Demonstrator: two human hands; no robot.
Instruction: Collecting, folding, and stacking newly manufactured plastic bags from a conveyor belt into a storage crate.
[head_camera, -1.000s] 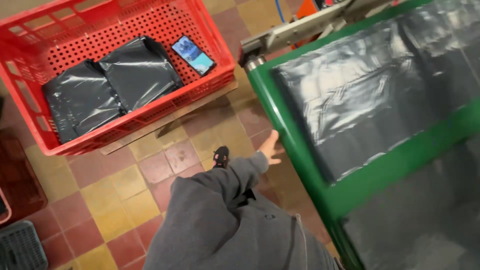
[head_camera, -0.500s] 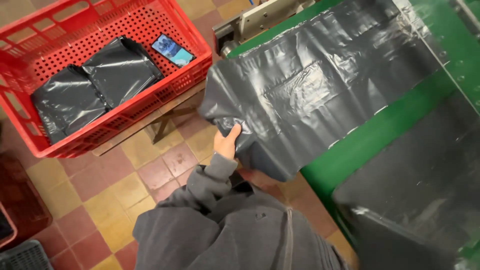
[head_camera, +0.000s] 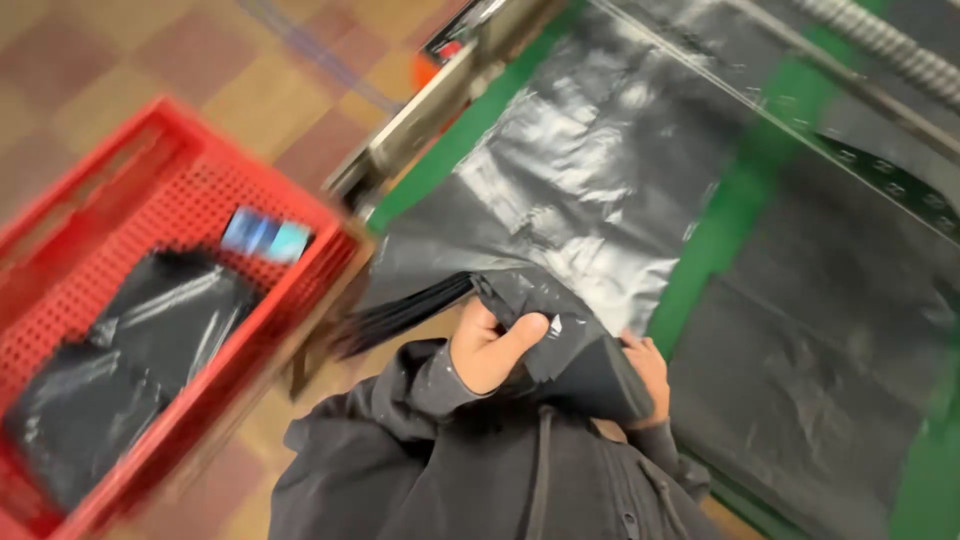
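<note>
I held the dark plastic bag (head_camera: 560, 330) with both hands, close against my chest. My left hand (head_camera: 492, 347) was closed on a gathered fold of the film, thumb pressed across the top; pinching a bunch rather than a flat edge gave a firm purchase on the slippery sheet. My right hand (head_camera: 648, 368) sat on the far side of the same fold, mostly covered by plastic. Its fingers appeared curled into the bag, but I could not tell how tightly they closed.

The bag itself was only partly lifted. Its near end was bunched between my hands, while the rest trailed up onto the green machine bed (head_camera: 745, 190), where it lay flat and glossy. A loose pleated edge (head_camera: 405, 315) hung out to my left, blurred by motion.

The red crate (head_camera: 150, 200) stood on the tiled floor (head_camera: 120, 60) at my left, just beside the bed. It contained two folded dark bags (head_camera: 130, 360) laid flat side by side, which kept them compact. A phone (head_camera: 265, 236) rested near the crate's far wall, apart from the bags.
</note>
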